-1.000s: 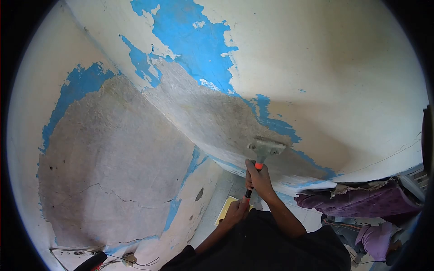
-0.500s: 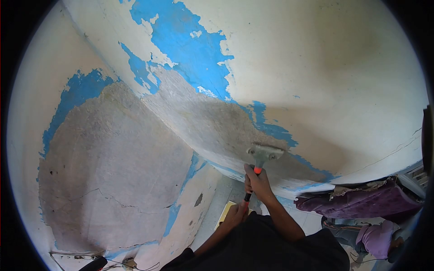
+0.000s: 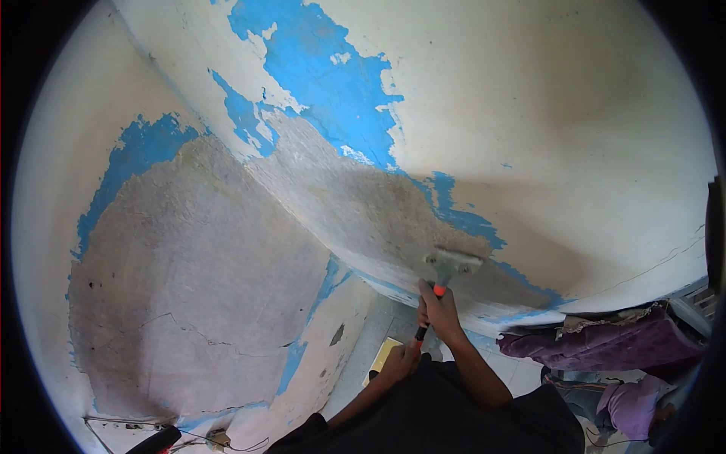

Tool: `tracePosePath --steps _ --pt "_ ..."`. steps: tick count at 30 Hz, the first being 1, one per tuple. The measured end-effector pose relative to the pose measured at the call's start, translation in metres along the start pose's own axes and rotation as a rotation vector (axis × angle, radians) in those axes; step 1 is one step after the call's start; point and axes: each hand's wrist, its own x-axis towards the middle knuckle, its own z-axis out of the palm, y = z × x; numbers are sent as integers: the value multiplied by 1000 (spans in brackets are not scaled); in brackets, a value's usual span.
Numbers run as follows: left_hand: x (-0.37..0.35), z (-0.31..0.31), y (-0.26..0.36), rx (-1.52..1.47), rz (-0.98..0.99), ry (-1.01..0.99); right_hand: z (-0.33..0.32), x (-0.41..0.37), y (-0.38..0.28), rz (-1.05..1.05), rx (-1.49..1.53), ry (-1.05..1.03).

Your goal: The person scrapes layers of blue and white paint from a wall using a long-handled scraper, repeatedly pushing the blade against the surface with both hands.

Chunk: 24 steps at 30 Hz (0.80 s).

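Head view. Gripped in both hands: a long-handled scraper [image 3: 450, 266] with a wide grey metal blade and an orange-and-black handle. Blade edge pressed against the cream-painted wall [image 3: 590, 136], low and right of centre, right at the border between bare grey plaster [image 3: 355, 204] and a thin strip of blue undercoat [image 3: 463, 219].

Right hand [image 3: 441, 312] high on the handle, just beneath the blade, fingers wrapped tight around the orange neck. Left hand [image 3: 399, 362] lower and nearer, closed in a fist on the black end of the handle, fingertips hidden from view.

To the left, round the corner, a second large patch of stripped plaster [image 3: 189, 287] ringed with blue. Far below, pale tiled floor [image 3: 376, 318] with a flat yellow piece [image 3: 383, 352] showing just beside the left hand. At right, crumpled purple cloth [image 3: 605, 340] heaped under the wall. Bottom left, a black-and-red tool handle [image 3: 160, 439] among thin wires.

Judged as mid-stroke in scraping paint off the wall, with the blade set at the paint's edge. Called for by any further push:
- a low blade angle,
- firm pressure from the upper hand,
- steadying from the lower hand,
- aim at the blue and cream margin to the right, not at plaster already bare.
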Motion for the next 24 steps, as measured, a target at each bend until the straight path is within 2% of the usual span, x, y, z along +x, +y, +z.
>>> tracePosePath --steps 3,6,9,14,16,18,21,24 --pt "4 1 -5 89 78 32 5 -6 -18 2 -45 10" --pt "5 -2 39 129 179 58 23 -18 -67 -145 -74 -59" --pt "-5 -6 76 38 192 14 30 -23 -91 -146 -16 -108" --pt "2 -3 5 -18 82 -28 7 -3 -15 -44 -25 -39" --pt "2 -2 2 -21 72 -28 6 -1 -10 -24 -28 -25" --pt "0 -1 4 10 86 -13 8 -2 -15 -44 -44 -44" --pt "-7 2 51 -5 155 -6 24 -19 -66 -101 -82 -75" --pt "-7 0 64 8 184 -4 29 -24 -87 -107 -33 -120"
